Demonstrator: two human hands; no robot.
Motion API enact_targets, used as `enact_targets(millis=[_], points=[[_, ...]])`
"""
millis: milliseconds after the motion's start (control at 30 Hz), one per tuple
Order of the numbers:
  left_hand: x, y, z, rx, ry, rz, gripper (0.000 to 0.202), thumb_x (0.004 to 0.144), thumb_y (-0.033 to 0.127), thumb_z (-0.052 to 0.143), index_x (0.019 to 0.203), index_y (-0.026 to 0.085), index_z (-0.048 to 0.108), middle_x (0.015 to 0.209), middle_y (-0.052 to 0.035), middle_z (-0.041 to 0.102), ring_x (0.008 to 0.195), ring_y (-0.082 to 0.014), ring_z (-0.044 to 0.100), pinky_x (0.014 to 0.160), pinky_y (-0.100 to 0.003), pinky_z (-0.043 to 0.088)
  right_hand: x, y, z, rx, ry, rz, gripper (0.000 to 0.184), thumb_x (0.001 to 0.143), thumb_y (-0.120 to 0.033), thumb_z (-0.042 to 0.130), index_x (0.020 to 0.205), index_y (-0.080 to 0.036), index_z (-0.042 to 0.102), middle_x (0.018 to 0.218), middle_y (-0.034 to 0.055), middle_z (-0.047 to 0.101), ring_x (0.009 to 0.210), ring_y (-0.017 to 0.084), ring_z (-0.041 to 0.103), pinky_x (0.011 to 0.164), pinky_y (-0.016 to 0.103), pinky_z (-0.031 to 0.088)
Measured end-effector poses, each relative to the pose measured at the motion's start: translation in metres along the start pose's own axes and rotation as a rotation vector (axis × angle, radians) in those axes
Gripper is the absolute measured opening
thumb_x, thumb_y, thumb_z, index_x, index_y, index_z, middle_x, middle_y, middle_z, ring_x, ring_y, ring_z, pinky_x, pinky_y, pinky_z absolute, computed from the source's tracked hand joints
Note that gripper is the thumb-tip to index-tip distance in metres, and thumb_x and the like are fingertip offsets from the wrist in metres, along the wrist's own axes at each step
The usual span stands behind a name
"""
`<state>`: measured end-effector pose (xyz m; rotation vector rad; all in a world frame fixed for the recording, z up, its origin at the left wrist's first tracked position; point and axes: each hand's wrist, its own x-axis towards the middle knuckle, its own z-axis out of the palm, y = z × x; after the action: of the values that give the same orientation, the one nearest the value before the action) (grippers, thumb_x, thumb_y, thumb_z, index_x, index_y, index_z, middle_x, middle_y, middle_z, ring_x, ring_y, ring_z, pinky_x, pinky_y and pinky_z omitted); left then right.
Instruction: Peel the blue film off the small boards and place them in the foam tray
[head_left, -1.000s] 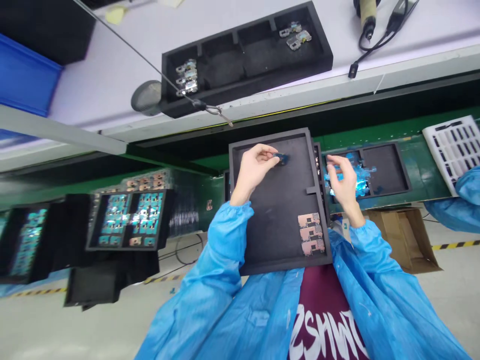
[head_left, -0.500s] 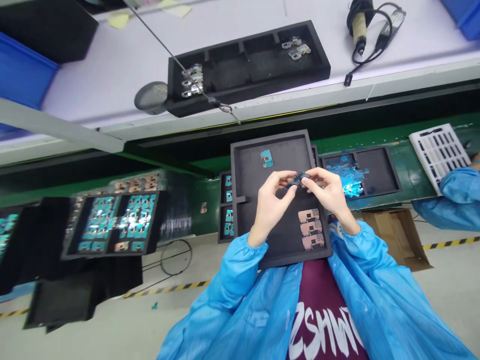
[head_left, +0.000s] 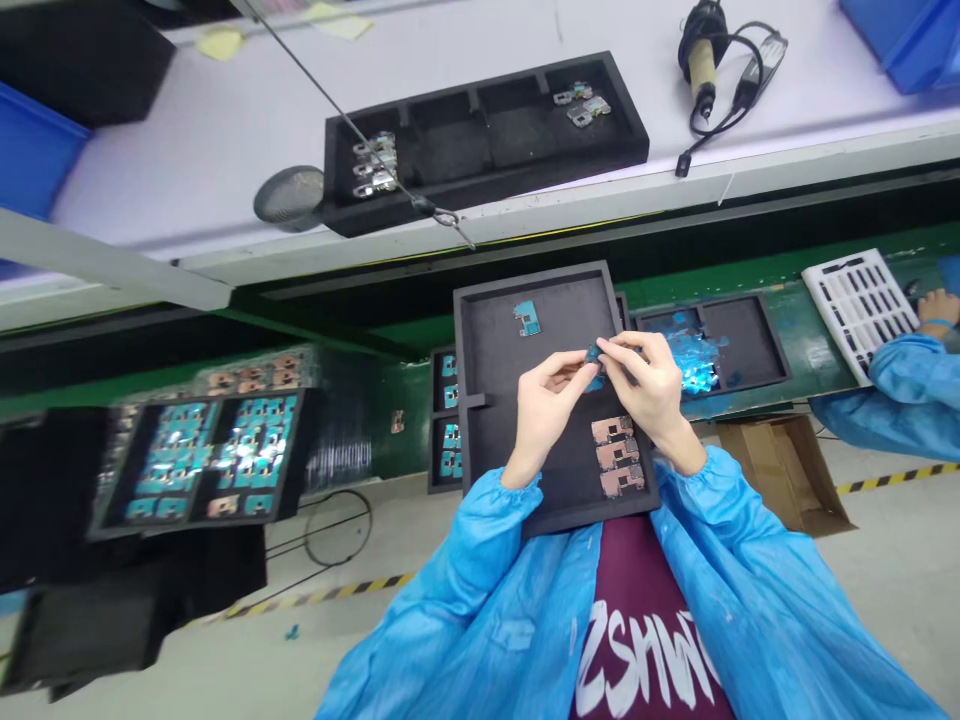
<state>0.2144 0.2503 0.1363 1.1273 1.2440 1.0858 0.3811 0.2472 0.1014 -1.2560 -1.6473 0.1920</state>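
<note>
Over a black tray [head_left: 495, 400], my left hand [head_left: 549, 405] and my right hand [head_left: 646, 385] meet fingertip to fingertip. Both are closed on a small dark-blue circuit board [head_left: 593, 356], mostly hidden by the fingers. Thumbs and forefingers pinch it from its two sides. Inside the tray, a teal circuit board [head_left: 528, 318] lies near the far edge. Several pinkish circuit boards [head_left: 618, 456] are lined up at the near right, just below my right hand.
Right of the tray, blue film pieces [head_left: 694, 362] fill part of a black divided tray [head_left: 746, 335]. A co-worker's hand [head_left: 939, 308] is beside a white slotted rack [head_left: 855, 305]. Teal boards fill a tray [head_left: 202, 455] at left. A shelf above holds a long black tray [head_left: 487, 140] and an electric screwdriver [head_left: 702, 65].
Both hands still hold the board, which has turned between the fingers. My right-hand fingers have shifted over its top and curled more. The view has moved slightly.
</note>
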Motion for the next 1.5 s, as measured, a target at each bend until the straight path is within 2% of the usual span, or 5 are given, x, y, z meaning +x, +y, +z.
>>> enact_targets(millis=[467,833,1000,1200,1500], points=[[0.018,-0.015,-0.019,-0.433,-0.183,-0.388,0.043,0.080,0.044,0.098,0.114,0.022,0.083,0.112,-0.0070,0.083,0.095,-0.0193,0.079,0.086,-0.032,0.067,0.004,0.003,-0.017,0.096,-0.134,-0.188,0.023,0.106,-0.014,0.066,0.114,-0.031,0.079,0.121,0.0026,0.083,0.115,0.026,0.074,0.100,0.048,0.068],[0.035,-0.029,-0.016,-0.317,0.076,-0.289,0.045,0.076,0.038,0.095,0.108,0.018,0.071,0.095,-0.0054,0.082,0.087,-0.0199,0.081,0.082,-0.033,0.066,-0.028,0.010,-0.022,0.071,-0.156,-0.366,0.025,0.102,-0.009,0.066,0.114,-0.028,0.077,0.115,0.0034,0.084,0.112,0.024,0.079,0.092,0.043,0.071],[0.035,-0.025,-0.021,-0.127,0.143,-0.182,0.043,0.075,0.047,0.093,0.099,0.019,0.071,0.088,-0.0042,0.079,0.076,-0.0185,0.077,0.073,-0.032,0.066,-0.054,0.038,-0.028,0.166,0.012,-0.014,0.011,0.103,-0.019,0.068,0.108,-0.026,0.074,0.102,0.0049,0.081,0.099,0.024,0.079,0.086,0.042,0.067],[0.010,-0.015,-0.023,0.285,-0.341,-0.198,0.027,0.087,0.044,0.086,0.092,0.018,0.080,0.090,-0.0087,0.082,0.074,-0.0237,0.077,0.071,-0.034,0.062,-0.091,0.168,-0.026,0.059,0.016,0.813,0.030,0.098,-0.048,0.065,0.106,-0.019,0.070,0.095,0.0076,0.079,0.087,0.022,0.075,0.082,0.036,0.062],[0.003,-0.044,-0.003,0.763,-0.246,0.126,0.011,0.099,0.027,0.074,0.098,0.025,0.085,0.095,-0.0042,0.080,0.089,-0.0249,0.071,0.083,-0.037,0.052,-0.117,0.262,0.002,-0.173,-0.182,1.006,0.019,0.092,-0.036,0.064,0.094,-0.019,0.073,0.101,0.0131,0.082,0.091,0.026,0.075,0.093,0.037,0.058]])
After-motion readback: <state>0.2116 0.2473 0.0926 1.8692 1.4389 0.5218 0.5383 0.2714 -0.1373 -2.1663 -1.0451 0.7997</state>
